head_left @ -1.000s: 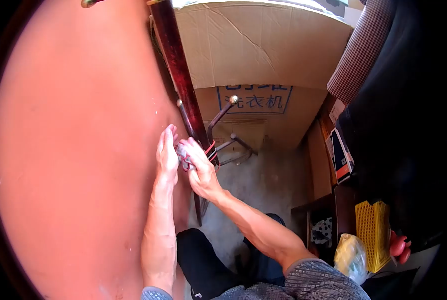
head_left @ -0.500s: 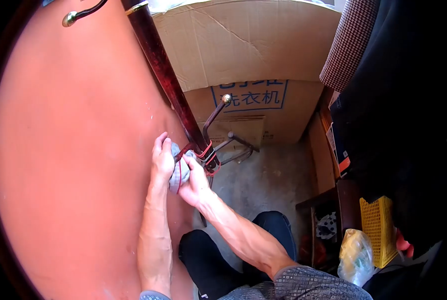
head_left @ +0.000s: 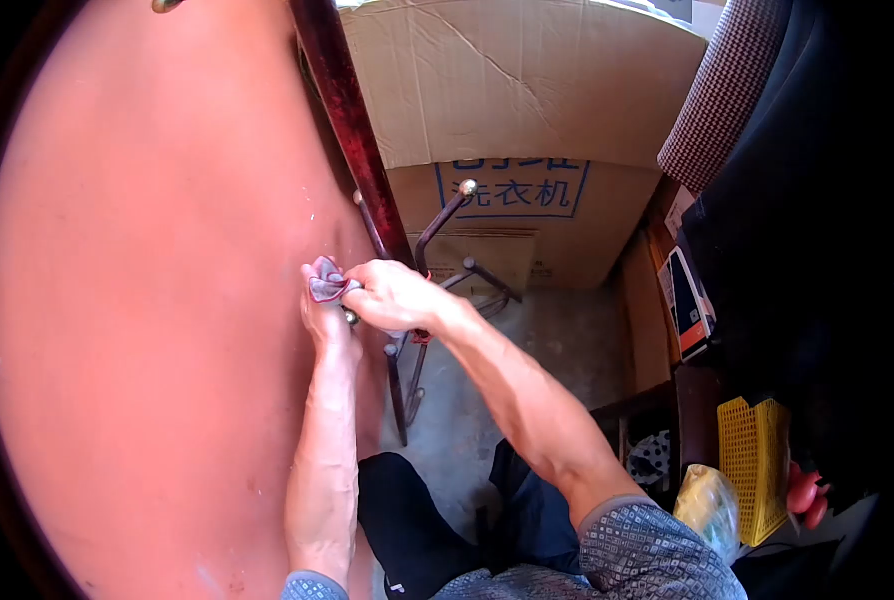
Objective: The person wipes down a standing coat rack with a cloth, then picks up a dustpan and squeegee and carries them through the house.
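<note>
A grey cloth with a dark red edge (head_left: 329, 282) is bunched up between my hands, left of the dark red pole (head_left: 347, 110). My right hand (head_left: 397, 297) is closed on the cloth, its fingers pointing left. My left hand (head_left: 324, 318) is closed around the cloth from the left and below, partly hidden behind it. A brass-coloured knob (head_left: 351, 317) shows just beneath the cloth, between the hands. Curved dark hooks with ball tips, such as the upper hook (head_left: 445, 222), branch from the pole. Red ties (head_left: 422, 337) circle its lower part.
A pink-orange wall (head_left: 167, 300) fills the left side. Behind the pole stands a large cardboard box (head_left: 527, 110). On the right are dark clothing (head_left: 767, 270), a yellow basket (head_left: 752, 470), a plastic bag (head_left: 707, 505) and a dark wooden cabinet (head_left: 694, 415). Grey floor (head_left: 557, 350) lies below.
The right hand has moved up over the cloth, which now sits higher between the hands. The brass knob below it has come into view. The camera view has shifted.
</note>
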Demonstrator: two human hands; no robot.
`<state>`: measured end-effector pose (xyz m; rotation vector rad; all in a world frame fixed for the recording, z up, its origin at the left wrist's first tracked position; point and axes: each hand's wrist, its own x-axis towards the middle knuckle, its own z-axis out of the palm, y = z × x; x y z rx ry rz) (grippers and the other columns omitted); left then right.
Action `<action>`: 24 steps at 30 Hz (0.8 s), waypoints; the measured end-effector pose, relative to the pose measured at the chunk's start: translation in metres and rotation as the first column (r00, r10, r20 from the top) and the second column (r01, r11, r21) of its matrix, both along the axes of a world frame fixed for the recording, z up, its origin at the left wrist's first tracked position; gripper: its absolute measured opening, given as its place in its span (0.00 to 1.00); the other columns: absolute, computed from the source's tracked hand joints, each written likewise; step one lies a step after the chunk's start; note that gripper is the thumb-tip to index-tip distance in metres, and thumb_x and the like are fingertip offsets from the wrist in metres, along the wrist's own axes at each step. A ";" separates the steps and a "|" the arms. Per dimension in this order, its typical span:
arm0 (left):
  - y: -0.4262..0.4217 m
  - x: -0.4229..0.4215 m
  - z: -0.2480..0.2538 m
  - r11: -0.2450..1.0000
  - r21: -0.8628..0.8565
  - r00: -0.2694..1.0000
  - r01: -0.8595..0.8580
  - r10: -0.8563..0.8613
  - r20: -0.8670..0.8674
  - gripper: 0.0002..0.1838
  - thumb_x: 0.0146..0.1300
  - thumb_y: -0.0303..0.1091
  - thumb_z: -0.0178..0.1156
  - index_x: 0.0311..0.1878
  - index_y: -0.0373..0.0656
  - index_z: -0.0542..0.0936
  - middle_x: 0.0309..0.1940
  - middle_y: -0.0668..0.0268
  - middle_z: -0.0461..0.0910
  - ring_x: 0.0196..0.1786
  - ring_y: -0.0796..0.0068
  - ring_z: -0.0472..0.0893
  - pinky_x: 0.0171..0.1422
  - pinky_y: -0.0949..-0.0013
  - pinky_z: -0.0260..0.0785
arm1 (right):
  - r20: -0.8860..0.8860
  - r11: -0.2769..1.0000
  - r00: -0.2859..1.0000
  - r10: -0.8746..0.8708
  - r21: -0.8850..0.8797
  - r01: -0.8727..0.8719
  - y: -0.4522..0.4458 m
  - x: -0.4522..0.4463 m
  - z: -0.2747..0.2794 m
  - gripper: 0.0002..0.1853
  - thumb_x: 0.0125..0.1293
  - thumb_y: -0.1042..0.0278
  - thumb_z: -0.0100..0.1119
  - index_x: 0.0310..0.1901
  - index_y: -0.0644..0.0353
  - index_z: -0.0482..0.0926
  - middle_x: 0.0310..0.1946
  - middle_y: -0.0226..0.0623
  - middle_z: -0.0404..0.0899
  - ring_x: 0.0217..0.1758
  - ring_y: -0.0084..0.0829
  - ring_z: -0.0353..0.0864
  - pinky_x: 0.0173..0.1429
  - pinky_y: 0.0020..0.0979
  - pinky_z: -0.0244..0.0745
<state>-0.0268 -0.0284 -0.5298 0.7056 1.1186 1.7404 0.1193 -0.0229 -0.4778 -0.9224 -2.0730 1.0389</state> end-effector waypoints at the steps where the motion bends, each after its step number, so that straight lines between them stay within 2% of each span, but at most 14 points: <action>1: 0.001 0.003 0.002 1.000 0.000 1.000 -0.003 0.003 0.003 0.33 0.85 0.56 0.45 0.73 0.32 0.70 0.69 0.53 0.76 0.72 0.62 0.75 0.79 0.57 0.65 | 0.077 0.998 0.997 0.016 -0.055 -0.012 0.003 0.004 0.007 0.20 0.65 0.60 0.52 0.42 0.72 0.83 0.37 0.63 0.85 0.46 0.61 0.85 0.53 0.52 0.78; 3: 0.003 0.011 0.005 0.972 0.149 0.948 -0.179 0.211 -0.239 0.33 0.84 0.57 0.45 0.74 0.34 0.70 0.69 0.56 0.75 0.67 0.62 0.77 0.74 0.58 0.69 | 0.145 1.000 0.989 0.016 -0.029 -0.012 -0.004 0.007 0.017 0.22 0.64 0.58 0.53 0.41 0.73 0.85 0.44 0.64 0.86 0.52 0.62 0.84 0.60 0.54 0.78; 4: 0.003 0.008 0.007 0.959 0.203 0.916 -0.197 0.253 -0.310 0.31 0.85 0.54 0.46 0.73 0.35 0.70 0.69 0.55 0.75 0.67 0.61 0.78 0.73 0.58 0.69 | 0.069 0.989 0.996 -0.061 0.140 0.051 -0.011 0.007 0.008 0.19 0.64 0.61 0.54 0.43 0.71 0.85 0.45 0.61 0.86 0.54 0.60 0.83 0.62 0.51 0.78; 7: -0.007 0.012 0.027 0.980 0.179 0.944 -0.091 0.142 -0.298 0.27 0.85 0.50 0.47 0.71 0.36 0.73 0.68 0.53 0.76 0.66 0.62 0.78 0.74 0.59 0.68 | -0.416 0.803 0.884 -0.212 0.442 0.401 -0.049 -0.012 -0.037 0.17 0.58 0.80 0.55 0.50 0.69 0.81 0.48 0.52 0.83 0.55 0.55 0.80 0.64 0.46 0.77; 8: 0.004 0.002 0.016 0.903 0.383 0.668 -0.195 0.408 -0.622 0.24 0.85 0.47 0.49 0.68 0.35 0.76 0.65 0.52 0.80 0.66 0.64 0.78 0.74 0.61 0.67 | -0.457 0.761 0.838 -0.299 0.416 0.498 -0.062 -0.016 -0.047 0.18 0.57 0.81 0.54 0.50 0.68 0.81 0.48 0.52 0.83 0.56 0.55 0.80 0.65 0.46 0.77; 9: 0.001 0.002 0.021 0.901 0.385 0.665 -0.201 0.414 -0.622 0.24 0.85 0.47 0.49 0.68 0.35 0.76 0.65 0.52 0.80 0.66 0.64 0.78 0.74 0.61 0.67 | -0.498 0.709 0.778 -0.382 0.383 0.593 -0.076 -0.020 -0.058 0.19 0.56 0.83 0.54 0.51 0.68 0.81 0.49 0.52 0.83 0.58 0.55 0.80 0.66 0.46 0.76; 11: -0.005 0.007 0.033 0.956 0.251 0.681 -0.152 0.285 -0.675 0.24 0.85 0.47 0.50 0.65 0.35 0.79 0.61 0.53 0.83 0.66 0.65 0.78 0.75 0.62 0.67 | -0.365 0.863 0.848 -0.384 0.186 0.470 -0.099 -0.017 -0.099 0.21 0.55 0.83 0.52 0.52 0.67 0.81 0.52 0.52 0.83 0.60 0.56 0.81 0.67 0.43 0.76; 12: -0.004 0.001 0.031 0.970 0.221 0.695 -0.098 0.225 -0.683 0.23 0.85 0.46 0.51 0.65 0.35 0.79 0.61 0.55 0.83 0.66 0.66 0.78 0.75 0.62 0.67 | -0.416 0.897 0.806 -0.420 -0.059 0.438 -0.107 -0.021 -0.122 0.21 0.58 0.83 0.51 0.53 0.66 0.82 0.50 0.51 0.84 0.56 0.53 0.84 0.64 0.40 0.78; 13: -0.003 -0.001 0.031 0.970 0.225 0.693 -0.092 0.225 -0.685 0.23 0.85 0.46 0.51 0.65 0.35 0.79 0.61 0.55 0.83 0.66 0.66 0.78 0.75 0.62 0.67 | -0.433 0.815 0.692 -0.578 -0.341 0.468 -0.108 -0.032 -0.161 0.18 0.65 0.85 0.49 0.53 0.66 0.83 0.48 0.40 0.85 0.53 0.36 0.85 0.64 0.36 0.77; 15: -0.005 -0.006 0.029 0.982 0.186 0.746 -0.040 0.153 -0.648 0.23 0.85 0.46 0.51 0.64 0.35 0.80 0.60 0.57 0.83 0.65 0.67 0.78 0.74 0.63 0.67 | -0.509 0.571 0.479 -0.715 -0.821 -0.020 -0.110 -0.022 -0.143 0.17 0.71 0.82 0.52 0.56 0.62 0.84 0.49 0.33 0.86 0.54 0.31 0.85 0.64 0.35 0.78; 16: -0.007 -0.009 0.030 0.982 0.187 0.745 -0.036 0.151 -0.649 0.23 0.85 0.46 0.51 0.64 0.35 0.80 0.60 0.57 0.83 0.65 0.67 0.78 0.74 0.63 0.67 | -0.552 0.507 0.371 -0.747 -0.834 -0.219 -0.107 -0.021 -0.137 0.15 0.73 0.78 0.55 0.57 0.61 0.83 0.50 0.33 0.86 0.54 0.30 0.86 0.63 0.36 0.79; 19: -0.013 -0.007 0.035 0.983 0.185 0.751 0.010 0.115 -0.650 0.21 0.84 0.44 0.53 0.64 0.35 0.80 0.59 0.59 0.83 0.64 0.68 0.79 0.73 0.65 0.67 | -0.716 0.531 0.136 -0.685 -0.618 -0.579 -0.082 -0.030 -0.105 0.16 0.74 0.68 0.51 0.59 0.61 0.78 0.52 0.36 0.85 0.54 0.35 0.85 0.67 0.42 0.76; 23: -0.016 -0.004 0.040 0.993 0.040 0.616 0.114 -0.039 -0.787 0.19 0.80 0.41 0.59 0.61 0.35 0.81 0.55 0.55 0.86 0.60 0.67 0.82 0.68 0.63 0.73 | -0.783 0.415 0.069 -0.619 -0.400 -0.817 -0.046 -0.053 -0.081 0.17 0.74 0.64 0.49 0.59 0.59 0.77 0.55 0.38 0.85 0.58 0.36 0.84 0.69 0.45 0.73; 24: -0.012 -0.012 0.036 0.991 0.058 0.485 0.120 -0.008 -0.874 0.18 0.78 0.40 0.60 0.59 0.35 0.82 0.55 0.53 0.86 0.60 0.63 0.83 0.67 0.62 0.73 | -0.802 0.447 0.037 -0.596 -0.370 -0.815 -0.056 -0.051 -0.084 0.17 0.74 0.65 0.50 0.59 0.59 0.77 0.56 0.37 0.85 0.58 0.36 0.84 0.70 0.45 0.73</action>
